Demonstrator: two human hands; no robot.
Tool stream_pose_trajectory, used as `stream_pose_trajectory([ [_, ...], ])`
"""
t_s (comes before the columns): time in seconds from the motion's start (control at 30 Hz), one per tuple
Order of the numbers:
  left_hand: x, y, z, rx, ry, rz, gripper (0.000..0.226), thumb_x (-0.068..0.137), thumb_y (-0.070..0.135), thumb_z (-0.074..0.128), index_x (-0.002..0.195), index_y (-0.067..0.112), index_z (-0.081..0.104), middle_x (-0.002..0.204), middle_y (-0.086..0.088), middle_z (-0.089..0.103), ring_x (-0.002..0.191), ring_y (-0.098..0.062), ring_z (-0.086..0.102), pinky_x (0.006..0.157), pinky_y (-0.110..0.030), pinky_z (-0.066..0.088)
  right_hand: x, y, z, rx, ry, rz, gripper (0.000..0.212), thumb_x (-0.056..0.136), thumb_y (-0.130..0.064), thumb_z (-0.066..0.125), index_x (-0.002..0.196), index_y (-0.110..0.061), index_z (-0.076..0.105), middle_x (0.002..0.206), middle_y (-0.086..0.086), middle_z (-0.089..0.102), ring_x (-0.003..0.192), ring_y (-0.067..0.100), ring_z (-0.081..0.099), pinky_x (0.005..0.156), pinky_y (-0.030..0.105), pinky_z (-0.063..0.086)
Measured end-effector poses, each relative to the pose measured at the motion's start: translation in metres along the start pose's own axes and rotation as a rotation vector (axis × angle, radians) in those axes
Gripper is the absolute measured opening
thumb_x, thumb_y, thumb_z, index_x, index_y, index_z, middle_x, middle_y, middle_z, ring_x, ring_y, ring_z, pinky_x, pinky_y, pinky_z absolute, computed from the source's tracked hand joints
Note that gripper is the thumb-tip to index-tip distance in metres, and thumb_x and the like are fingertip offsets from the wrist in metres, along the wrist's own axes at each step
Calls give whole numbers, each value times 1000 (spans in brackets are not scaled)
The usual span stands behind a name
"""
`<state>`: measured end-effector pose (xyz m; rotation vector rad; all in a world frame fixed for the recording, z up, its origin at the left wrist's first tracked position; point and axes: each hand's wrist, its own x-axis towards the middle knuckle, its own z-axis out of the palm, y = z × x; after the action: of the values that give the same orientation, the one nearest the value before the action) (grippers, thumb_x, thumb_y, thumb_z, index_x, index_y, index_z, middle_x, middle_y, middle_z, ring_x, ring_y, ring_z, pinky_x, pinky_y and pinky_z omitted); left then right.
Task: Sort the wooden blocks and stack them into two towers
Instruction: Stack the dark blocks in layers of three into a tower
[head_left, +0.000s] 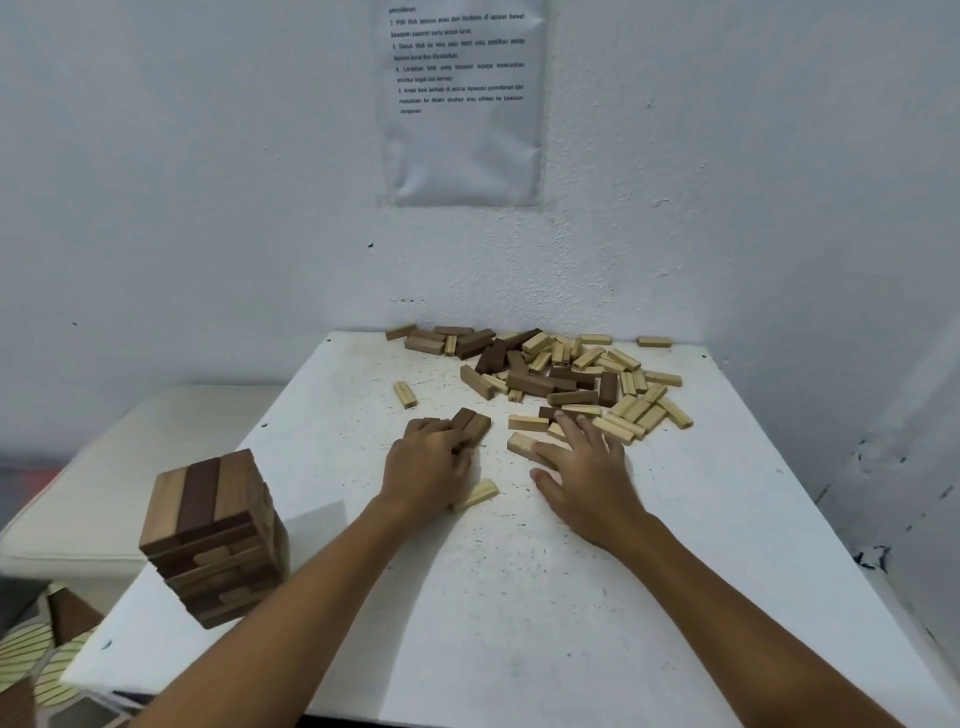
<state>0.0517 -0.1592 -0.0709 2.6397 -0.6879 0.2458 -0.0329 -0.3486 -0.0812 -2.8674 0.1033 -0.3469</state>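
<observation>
A tower of dark blocks (215, 535), brown and mid-brown layers laid crosswise, stands at the near left edge of the white table (519, 623). Bare tabletop lies between it and the forearms. Farther in, the left hand (426, 470) curls closed around a few dark blocks (470, 423) lying side by side, with a pale block (475, 493) just beside its wrist. The right hand (587, 467) lies flat and spread over pale blocks (527, 447), gripping nothing. Beyond, the mixed pile (561, 371) crowds the far edge by the wall (208, 182).
</observation>
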Motion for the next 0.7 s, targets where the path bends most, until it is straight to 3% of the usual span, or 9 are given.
stream_pose_trajectory([
  [0.13, -9, -8, -5, 30, 7, -31, 31, 96, 25, 47, 111, 20, 73, 115, 2, 67, 112, -26, 48, 80, -37, 48, 22, -28, -2, 225, 13, -105, 38, 95, -26, 55, 131, -16, 59, 146, 6, 45, 137, 21, 36, 108, 39, 34],
  [0.3, -31, -17, -7, -180, 88, -59, 37, 84, 34, 36, 109, 26, 62, 98, 3, 62, 100, -27, 53, 78, -44, 48, 55, -58, 3, 347, -167, -113, 59, 89, -34, 64, 144, -19, 45, 149, 2, 41, 139, 18, 32, 110, 36, 30],
  [0.43, -47, -29, 1, -255, 134, -118, 38, 88, 22, 42, 120, 17, 63, 126, 1, 61, 119, -20, 52, 97, -44, 44, 74, -68, 9, 332, -263, -70, 72, 80, -49, 69, 141, -19, 47, 135, 4, 54, 128, 23, 45, 104, 45, 39],
  [0.53, -55, -30, 5, -224, 150, -150, 37, 98, 24, 42, 131, 20, 59, 142, 3, 54, 130, -13, 46, 108, -39, 35, 81, -74, 19, 282, -257, -45, 71, 79, -53, 70, 138, -22, 50, 131, 10, 52, 130, 27, 40, 104, 42, 34],
  [0.7, -59, -27, -4, -221, 34, -142, 55, 92, 31, 26, 139, 20, 51, 151, 5, 42, 135, -18, 37, 108, -35, 23, 86, -75, 28, 371, -225, -20, 81, 75, -48, 76, 144, -20, 44, 136, 9, 51, 129, 24, 43, 93, 34, 43],
])
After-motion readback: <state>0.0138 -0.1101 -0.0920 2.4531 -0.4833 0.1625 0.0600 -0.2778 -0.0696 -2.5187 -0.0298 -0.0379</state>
